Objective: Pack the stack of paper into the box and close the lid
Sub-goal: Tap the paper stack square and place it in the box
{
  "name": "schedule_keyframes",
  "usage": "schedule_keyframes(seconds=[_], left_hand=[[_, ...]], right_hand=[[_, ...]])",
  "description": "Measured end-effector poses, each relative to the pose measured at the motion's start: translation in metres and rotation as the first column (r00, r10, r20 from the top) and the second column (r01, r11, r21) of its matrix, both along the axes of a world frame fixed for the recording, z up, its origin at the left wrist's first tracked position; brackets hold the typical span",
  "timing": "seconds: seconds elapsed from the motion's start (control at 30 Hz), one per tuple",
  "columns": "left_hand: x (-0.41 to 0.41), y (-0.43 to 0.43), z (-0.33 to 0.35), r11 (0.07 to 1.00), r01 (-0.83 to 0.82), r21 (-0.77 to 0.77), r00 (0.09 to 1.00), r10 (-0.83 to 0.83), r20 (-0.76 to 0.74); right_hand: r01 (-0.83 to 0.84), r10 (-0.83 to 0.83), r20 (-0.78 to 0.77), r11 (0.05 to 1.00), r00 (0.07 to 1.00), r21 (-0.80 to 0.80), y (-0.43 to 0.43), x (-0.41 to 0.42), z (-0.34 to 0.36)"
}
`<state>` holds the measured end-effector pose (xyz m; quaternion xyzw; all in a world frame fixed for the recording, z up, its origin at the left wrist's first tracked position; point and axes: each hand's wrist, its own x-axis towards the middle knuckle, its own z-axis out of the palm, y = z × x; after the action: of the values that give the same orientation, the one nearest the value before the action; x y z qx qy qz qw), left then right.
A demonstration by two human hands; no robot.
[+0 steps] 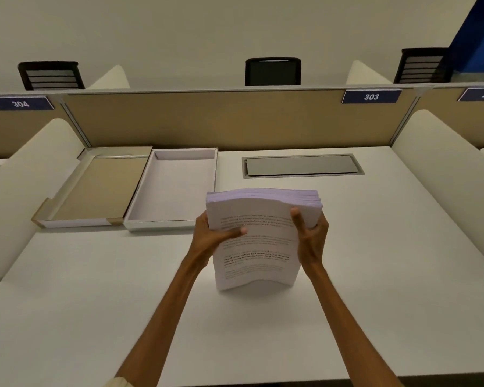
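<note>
A thick stack of printed paper [259,247] is held tilted above the white desk, its top sheet facing me and bowed in the middle. My left hand [211,237] grips its left edge, thumb on the top sheet. My right hand [310,236] grips the right edge the same way. To the left and further back lies the empty white box [140,219], open side up. Its lid [76,222], with a tan inside, lies upturned beside the box on the left.
The white desk [375,261] has a grey cable hatch [302,166] at the back right. A tan partition [207,118] closes the far side and white rounded dividers [444,163] flank the desk. Dark chairs stand beyond the partition.
</note>
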<state>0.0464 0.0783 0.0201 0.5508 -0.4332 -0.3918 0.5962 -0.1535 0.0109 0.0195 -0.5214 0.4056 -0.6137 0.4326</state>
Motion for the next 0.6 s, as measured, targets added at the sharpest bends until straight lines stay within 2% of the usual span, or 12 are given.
schedule_keyframes(seconds=[0.07,0.13,0.17,0.23,0.3,0.47,0.6], left_hand=[[-0.004,-0.004,0.016,0.998,-0.028,-0.058,0.999,0.027,-0.032],[-0.015,-0.010,0.031,0.981,-0.173,-0.089,0.978,0.160,-0.134],[-0.021,-0.014,0.036,0.961,-0.267,-0.071,0.957,0.256,-0.133],[-0.029,-0.018,0.038,0.908,-0.416,-0.046,0.909,0.415,-0.036],[-0.032,-0.020,0.036,0.891,-0.451,-0.059,0.892,0.452,0.005],[-0.028,-0.022,0.033,0.863,-0.482,-0.151,0.873,0.487,-0.005],[-0.027,-0.016,0.018,0.883,-0.405,-0.236,0.911,0.411,-0.026]], right_hand=[[0.052,-0.052,0.028,0.999,0.998,-0.006,-0.003,0.004,0.008],[0.186,-0.185,-0.012,0.982,0.983,0.027,-0.006,0.012,0.017],[0.256,-0.254,-0.038,0.965,0.966,0.050,-0.008,0.016,0.020],[0.344,-0.340,-0.069,0.936,0.938,0.076,-0.010,0.022,0.023],[0.370,-0.364,-0.083,0.927,0.928,0.063,-0.011,0.023,0.023],[0.289,-0.289,-0.026,0.957,0.957,0.026,-0.012,0.019,0.025],[0.067,-0.067,0.080,0.998,0.995,-0.002,-0.002,0.008,0.012]])
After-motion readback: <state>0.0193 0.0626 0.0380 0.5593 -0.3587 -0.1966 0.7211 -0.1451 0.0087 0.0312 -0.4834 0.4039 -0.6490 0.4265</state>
